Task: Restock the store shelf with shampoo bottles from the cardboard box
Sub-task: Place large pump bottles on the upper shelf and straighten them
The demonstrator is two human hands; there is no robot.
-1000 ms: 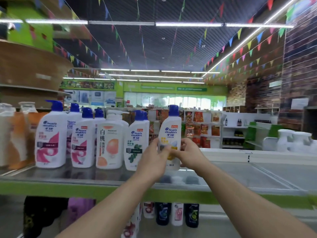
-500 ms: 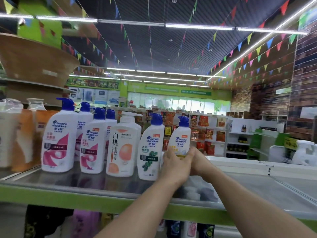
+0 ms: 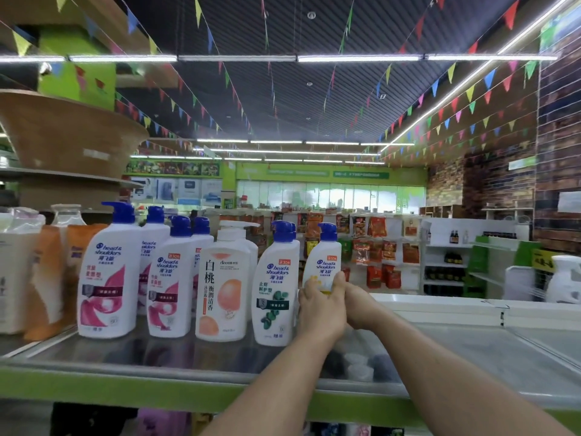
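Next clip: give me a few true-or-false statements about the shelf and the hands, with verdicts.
1. The left hand grips the small yellow-label bottle. True.
2. That bottle is at the left end of the row. False: it is at the right end, beside the green-label bottle.
3. The peach bottle has a blue pump. False: its pump is white.
4. The pink-label bottles stand left of the peach bottle. True.
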